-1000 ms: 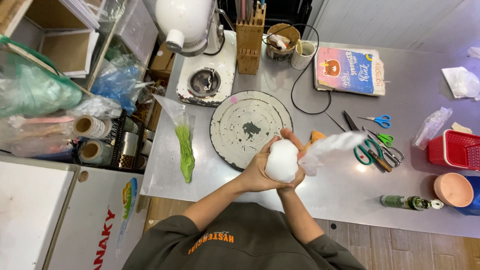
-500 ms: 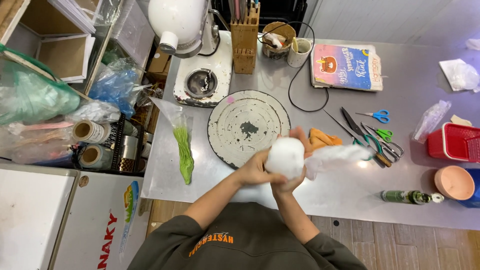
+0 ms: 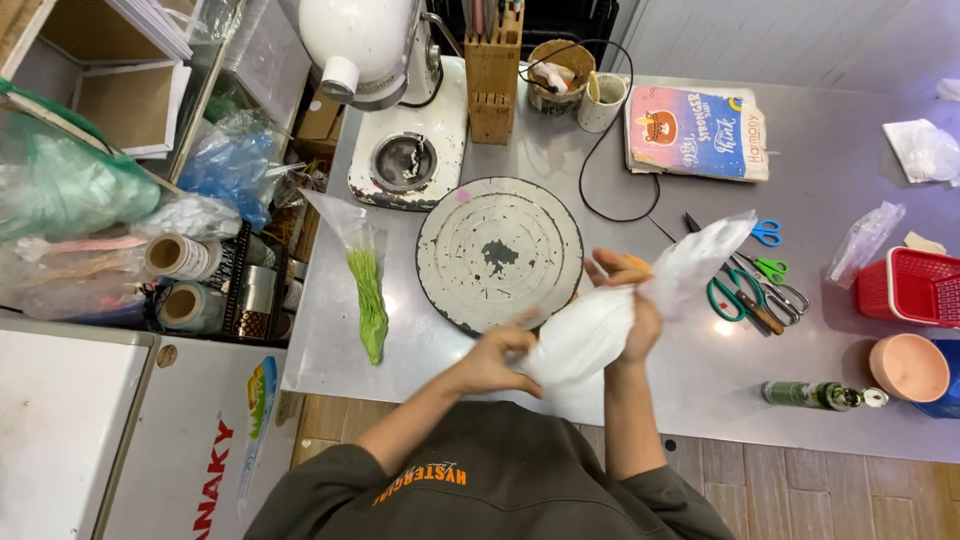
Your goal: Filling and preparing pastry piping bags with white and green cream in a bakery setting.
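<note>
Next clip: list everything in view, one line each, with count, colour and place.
Piping bag: 1, white, held in both hands.
Green piping bag: 1, table's left edge.
Turntable: 1, grey, table centre.
Stand mixer: 1, white, top.
Knife block: 1, wooden, beside mixer.
Scissors: several, blue and green, right.
Basket: 1, red, far right.
Bowl: 1, pink, below basket.
Left hand: bag's lower end.
Right hand: bag's upper part.

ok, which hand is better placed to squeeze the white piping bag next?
Probably the left hand: it cups the full, bulging end of the white piping bag. The right hand pinches higher up, near the loose, empty plastic.
</note>
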